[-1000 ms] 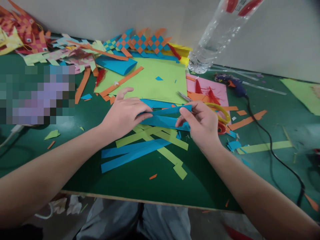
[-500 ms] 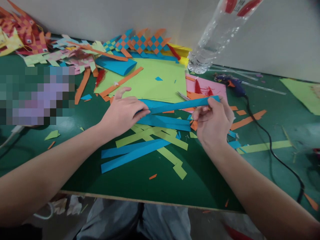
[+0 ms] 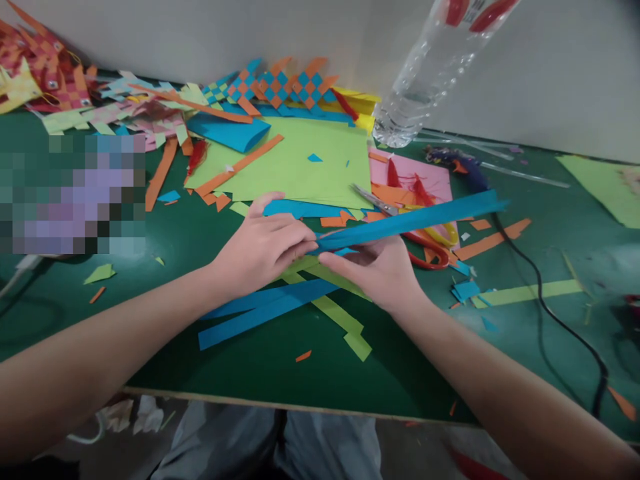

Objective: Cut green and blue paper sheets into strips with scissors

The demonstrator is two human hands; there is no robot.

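Observation:
A folded blue paper strip [image 3: 415,220] is held up above the table, sloping up to the right, its free end blurred. My left hand [image 3: 265,250] pinches its left end between thumb and fingertips. Beneath the strip is my right hand [image 3: 385,273]; its thumb is stretched toward the left fingertips, apart from the fingers, which are partly hidden behind the strip. Below both hands lie more blue strips [image 3: 265,313] and crossed light green strips [image 3: 340,313]. Just beyond the right hand, scissors [image 3: 376,200] with red and yellow handles lie partly covered by the strip.
Green paper sheets [image 3: 325,147] lie behind the hands. Woven paper fish [image 3: 280,83] stand along the wall, left of a clear plastic bottle [image 3: 420,80]. At right, a glue gun [image 3: 467,170] trails a black cord [image 3: 543,283]. A pixelated object [image 3: 85,193] lies at left.
My right hand has let go of the strip's right end and moved left beneath it, near my left hand. The strip's right end now sticks out free, and the scissors are more exposed.

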